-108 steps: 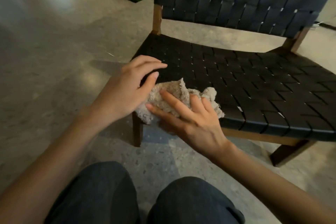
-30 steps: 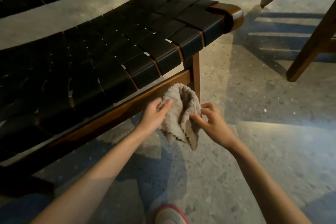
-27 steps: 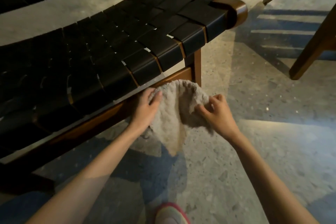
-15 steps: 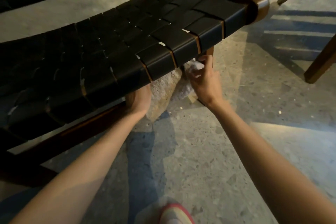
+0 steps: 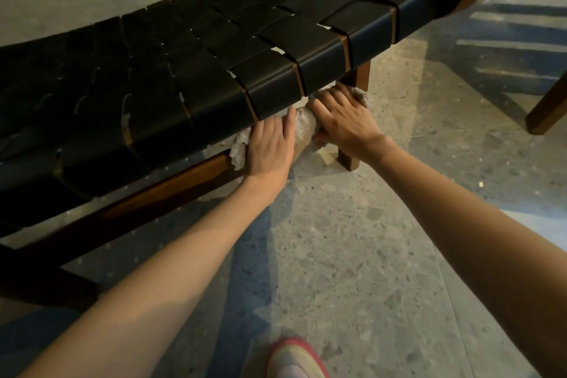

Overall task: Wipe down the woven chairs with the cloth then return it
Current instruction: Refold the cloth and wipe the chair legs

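A black woven chair seat (image 5: 233, 49) on a brown wooden frame fills the upper left. A pale fluffy cloth (image 5: 302, 124) is draped over the wooden front rail just under the seat's edge, near the front right leg (image 5: 352, 120). My left hand (image 5: 270, 147) lies flat on the cloth with straight fingers. My right hand (image 5: 343, 120) lies over the cloth's right part, its fingertips under the seat edge. Most of the cloth is hidden by both hands.
A second wooden chair's legs (image 5: 546, 104) stand at the right edge. Speckled terrazzo floor (image 5: 368, 255) spreads below and to the right. My shoe tip (image 5: 294, 359) shows at the bottom.
The cloth, held open in the air between both hands a second ago, was brought under the seat's front edge. Now both hands press it against the front rail.
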`<state>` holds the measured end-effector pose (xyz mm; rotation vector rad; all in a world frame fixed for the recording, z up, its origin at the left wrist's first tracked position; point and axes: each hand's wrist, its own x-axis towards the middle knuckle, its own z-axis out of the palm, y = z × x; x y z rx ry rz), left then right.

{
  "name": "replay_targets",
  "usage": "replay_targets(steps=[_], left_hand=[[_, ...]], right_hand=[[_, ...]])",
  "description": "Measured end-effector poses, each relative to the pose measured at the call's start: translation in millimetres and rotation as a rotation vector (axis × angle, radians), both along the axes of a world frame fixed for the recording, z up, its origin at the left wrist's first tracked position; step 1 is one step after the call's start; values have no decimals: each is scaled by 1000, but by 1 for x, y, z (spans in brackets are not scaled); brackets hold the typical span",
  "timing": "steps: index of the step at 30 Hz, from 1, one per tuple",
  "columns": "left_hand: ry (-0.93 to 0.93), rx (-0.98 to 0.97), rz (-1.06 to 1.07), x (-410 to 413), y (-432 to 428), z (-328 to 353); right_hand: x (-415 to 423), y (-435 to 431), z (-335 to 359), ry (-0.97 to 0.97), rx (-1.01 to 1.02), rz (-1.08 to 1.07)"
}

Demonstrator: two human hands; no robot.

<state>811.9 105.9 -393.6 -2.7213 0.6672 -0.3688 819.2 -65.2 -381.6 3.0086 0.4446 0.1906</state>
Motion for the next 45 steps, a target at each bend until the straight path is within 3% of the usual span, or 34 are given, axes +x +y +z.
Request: replay_targets(steps=[8, 12, 16, 22, 27, 35, 45], left_hand=[[-60, 30, 7, -7, 39, -4], [-182, -5, 133, -34, 86, -14], [-241, 9, 149, -38, 86, -15], [-32, -55, 59, -9, 16, -6], [-114, -26, 19, -12, 32, -6], [-300, -28, 90, -44, 152, -14], [-141, -151, 516, -91, 297, -13]], right_hand=[[-3, 29, -7, 10, -84, 23], [-10, 77, -15, 12, -33, 151], [-4, 64, -14, -10, 20, 208], [5, 6, -11, 27, 98, -20], [1, 21, -13, -15, 77, -63], [-17, 134, -10, 32, 23, 139], [-46, 297, -10, 19, 97, 381]])
